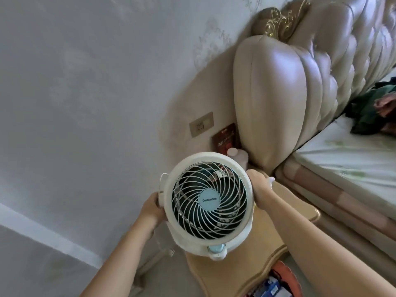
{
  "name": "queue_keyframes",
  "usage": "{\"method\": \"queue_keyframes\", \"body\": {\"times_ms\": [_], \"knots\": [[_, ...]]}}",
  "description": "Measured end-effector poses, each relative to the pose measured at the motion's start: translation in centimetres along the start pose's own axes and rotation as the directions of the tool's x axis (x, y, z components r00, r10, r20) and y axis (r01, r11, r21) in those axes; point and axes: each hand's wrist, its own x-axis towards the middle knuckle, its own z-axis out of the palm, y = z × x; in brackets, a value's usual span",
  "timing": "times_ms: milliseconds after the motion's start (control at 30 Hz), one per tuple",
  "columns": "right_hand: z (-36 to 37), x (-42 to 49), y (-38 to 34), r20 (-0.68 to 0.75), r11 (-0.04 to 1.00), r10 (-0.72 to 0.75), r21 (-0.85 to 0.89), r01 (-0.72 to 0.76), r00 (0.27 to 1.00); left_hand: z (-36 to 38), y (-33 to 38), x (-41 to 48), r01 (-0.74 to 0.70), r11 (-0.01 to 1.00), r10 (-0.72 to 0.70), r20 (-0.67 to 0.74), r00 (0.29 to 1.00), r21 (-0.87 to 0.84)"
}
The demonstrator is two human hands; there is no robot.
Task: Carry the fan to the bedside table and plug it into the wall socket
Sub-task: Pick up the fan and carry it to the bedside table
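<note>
The left hand (153, 207) grips the left rim of the fan (206, 202), fingers curled round the white housing and out of sight behind it; a loop of white cord (163, 179) shows just above that hand. The fan is held in the air with its grille facing the camera, over the near left part of the bedside table (285, 207). Whether its base already touches the table top cannot be told. The right hand (258, 187) clasps the fan's right rim in the same way.

So the carrying looks nearly finished, while setting the fan down and plugging it in seem left to do: the wall socket (201, 124), above the fan and left of the headboard (270, 99), has nothing in it.

Behind the fan stand a pale bottle (239, 156) and a red packet (225, 138); what they hold is not visible. Below the table, right of the fan's base, an open compartment (271, 284) holds orange and blue things too blurred to name.
</note>
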Motion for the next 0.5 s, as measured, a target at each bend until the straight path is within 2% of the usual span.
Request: {"method": "queue_keyframes", "body": {"times_ms": [133,267,500], "knots": [[1.4,2.0,3.4,-0.017,0.994,0.104,0.034,-0.103,0.994,1.8,-3.4,2.1,-0.008,1.000,0.007,0.031,0.999,0.024],[2.1,2.9,6.0,0.036,0.990,0.132,0.040,-0.134,0.991,2.6,-5.6,3.0,0.025,1.000,-0.025,0.065,0.998,0.003],[2.7,3.4,7.3,0.013,0.986,0.154,0.068,-0.154,0.988,4.0,-8.5,4.3,0.095,0.994,-0.093,0.045,0.995,-0.045]]}}
